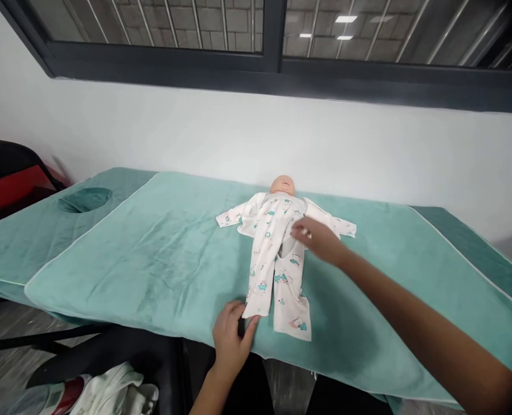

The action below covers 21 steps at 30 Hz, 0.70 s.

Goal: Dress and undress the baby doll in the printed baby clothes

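A baby doll (283, 185) lies on its back on the green-covered bed, head toward the wall. White printed baby trousers (262, 276) are spread over its front, legs toward me. Under them is a white long-sleeved baby top (249, 210), sleeves stretched out to both sides. My left hand (232, 334) is at the bed's near edge, thumb and fingers closed on the hem of the left trouser leg. Over the upper right side of the trousers is my right hand (318, 237), slightly blurred, fingers curled together; what they hold, if anything, cannot be made out.
The green bed cover (152, 248) has a face hole (85, 200) at the left. A dark chair (152, 351) at lower left bears a crumpled printed cloth (113, 392) beside a clear container (35, 397). Behind the bed are a white wall and a barred window.
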Available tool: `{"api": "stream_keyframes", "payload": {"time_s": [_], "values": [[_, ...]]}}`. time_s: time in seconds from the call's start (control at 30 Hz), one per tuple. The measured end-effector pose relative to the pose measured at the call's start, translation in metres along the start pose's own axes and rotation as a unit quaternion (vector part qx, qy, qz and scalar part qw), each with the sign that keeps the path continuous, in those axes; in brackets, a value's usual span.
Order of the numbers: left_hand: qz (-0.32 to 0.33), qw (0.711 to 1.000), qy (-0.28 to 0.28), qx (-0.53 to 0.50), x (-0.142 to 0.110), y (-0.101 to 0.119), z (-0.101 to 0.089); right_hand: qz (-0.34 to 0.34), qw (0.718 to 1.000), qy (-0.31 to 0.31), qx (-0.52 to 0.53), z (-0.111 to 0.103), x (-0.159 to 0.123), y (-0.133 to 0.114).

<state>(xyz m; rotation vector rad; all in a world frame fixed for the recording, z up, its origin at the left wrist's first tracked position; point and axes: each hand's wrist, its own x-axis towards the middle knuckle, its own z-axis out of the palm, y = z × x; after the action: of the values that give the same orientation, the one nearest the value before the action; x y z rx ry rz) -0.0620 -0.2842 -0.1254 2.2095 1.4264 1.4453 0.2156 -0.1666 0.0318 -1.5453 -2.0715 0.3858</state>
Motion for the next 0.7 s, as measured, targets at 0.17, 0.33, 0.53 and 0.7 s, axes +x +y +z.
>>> {"api": "stream_keyframes", "payload": {"time_s": [0.17, 0.33, 0.53, 0.7], "values": [[0.023, 0.999, 0.021, -0.032, -0.003, -0.003, -0.001, -0.006, 0.999, 0.036, -0.038, 0.0, 0.104, 0.046], [0.012, 0.999, 0.033, -0.04, -0.004, -0.002, -0.001, -0.002, 0.998, -0.019, -0.064, 0.008, 0.153, 0.057], [0.035, 0.999, 0.009, -0.03, -0.005, -0.005, -0.002, -0.176, 0.948, -0.12, -0.235, 0.013, 0.168, 0.039], [0.05, 0.998, -0.003, -0.036, -0.002, -0.004, -0.005, -0.128, 0.952, -0.15, -0.235, 0.028, 0.196, 0.02]]}}
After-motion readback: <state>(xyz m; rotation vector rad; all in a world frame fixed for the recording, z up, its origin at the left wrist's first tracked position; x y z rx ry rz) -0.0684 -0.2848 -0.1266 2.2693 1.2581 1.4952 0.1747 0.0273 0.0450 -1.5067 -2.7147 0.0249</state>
